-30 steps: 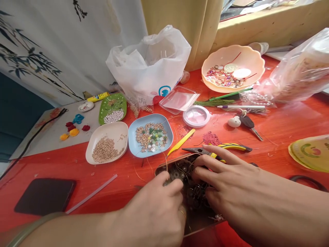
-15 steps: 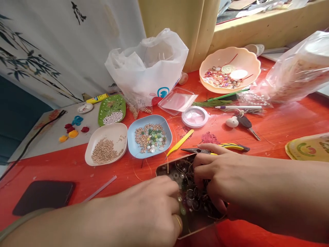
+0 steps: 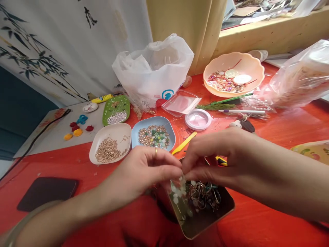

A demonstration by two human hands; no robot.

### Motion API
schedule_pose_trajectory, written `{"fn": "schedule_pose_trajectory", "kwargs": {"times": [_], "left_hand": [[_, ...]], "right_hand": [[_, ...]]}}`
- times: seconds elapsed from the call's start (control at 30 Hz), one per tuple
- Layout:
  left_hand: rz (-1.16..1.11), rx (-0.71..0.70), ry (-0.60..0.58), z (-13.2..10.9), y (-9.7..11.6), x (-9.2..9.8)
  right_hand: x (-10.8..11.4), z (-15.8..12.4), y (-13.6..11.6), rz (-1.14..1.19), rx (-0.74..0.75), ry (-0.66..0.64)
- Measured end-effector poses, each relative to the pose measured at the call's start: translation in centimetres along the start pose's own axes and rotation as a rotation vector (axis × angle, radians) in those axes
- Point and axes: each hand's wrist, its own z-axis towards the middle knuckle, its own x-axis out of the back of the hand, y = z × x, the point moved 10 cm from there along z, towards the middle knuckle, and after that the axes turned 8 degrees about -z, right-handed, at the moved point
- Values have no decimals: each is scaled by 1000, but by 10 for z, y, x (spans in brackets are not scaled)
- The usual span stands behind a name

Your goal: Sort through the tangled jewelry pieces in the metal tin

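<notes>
My left hand (image 3: 146,169) and my right hand (image 3: 213,161) meet above a dark gold-rimmed tray (image 3: 205,219) that holds metal rings and pale beads. Both pinch at the same spot, where a cluster of white and pale green beads (image 3: 178,190) hangs just below the fingertips. The left hand wears a ring. A thin wire seems to run between the fingers, but it is too fine to make out. Yellow-handled pliers (image 3: 221,160) lie mostly hidden behind my right hand.
On the red table stand a blue dish of mixed beads (image 3: 153,136), a cream dish of gold beads (image 3: 110,147), a green dish (image 3: 116,109), a peach bowl (image 3: 232,73), a white plastic bag (image 3: 154,72), a yellow tool (image 3: 183,143) and a dark phone (image 3: 47,192).
Both hands have lifted out of the tray and come together in a pinch above it, bringing up a cluster of pale beads. The view shifted slightly.
</notes>
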Motion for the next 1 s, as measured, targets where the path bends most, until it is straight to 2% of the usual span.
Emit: {"fn": "schedule_pose_trajectory", "kwargs": {"times": [0.17,0.3,0.4,0.57,0.63,0.7,0.77,0.83,1.0], "left_hand": [[-56,15,159,6,-9,26],[-281,189,324,8,-33,45],[-421,307,413,12,-53,54],[-482,351,422,23,-72,65],[-365,356,401,26,-73,69],[-118,339,381,27,-70,76],[158,292,351,28,-62,79],[337,238,304,29,-56,78],[419,223,224,29,-56,73]], "right_hand": [[15,19,3,125,-29,283],[11,35,15,112,-12,409],[6,49,24,36,-18,419],[-4,65,40,-7,-75,336],[-6,68,48,31,-110,315],[-3,67,53,44,-126,319],[5,62,54,43,-128,333],[16,53,49,26,-106,336],[39,19,21,-119,58,339]]}}
